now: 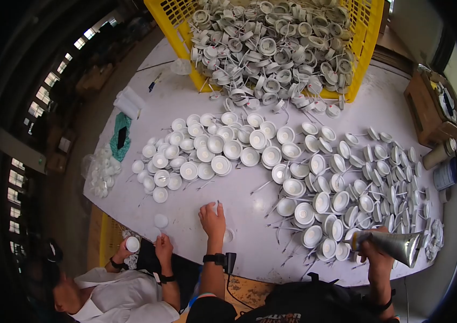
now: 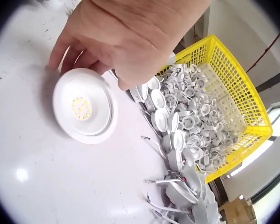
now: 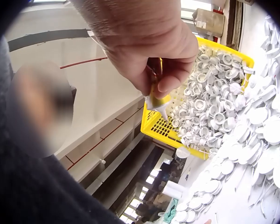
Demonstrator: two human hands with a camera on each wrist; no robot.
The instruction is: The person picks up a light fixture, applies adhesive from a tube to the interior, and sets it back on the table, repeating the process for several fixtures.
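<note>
My left hand [image 1: 212, 219] is low over the white table [image 1: 250, 207], its curved fingers just beyond a white round downlight [image 2: 86, 107]. That downlight lies face up beside the wrist, small yellow LED chips showing at its middle. A thin cord end shows by the thumb; I cannot tell whether the fingers pinch it. Over the right part of the table, my right hand [image 1: 377, 261] grips a silver squeeze tube [image 1: 400, 246] near its neck. The tube's pale pointed nozzle [image 3: 161, 109] with a yellow collar points down in the right wrist view.
Many downlights with cables cover the table's middle and right [image 1: 322, 202]. A yellow crate [image 1: 368, 54] at the back spills white rings. Left, a person in a white shirt [image 1: 126, 293] holds a downlight [image 1: 132, 244], the other hand near a translucent disc [image 1: 161, 220]. A cardboard box [image 1: 427, 110] stands right.
</note>
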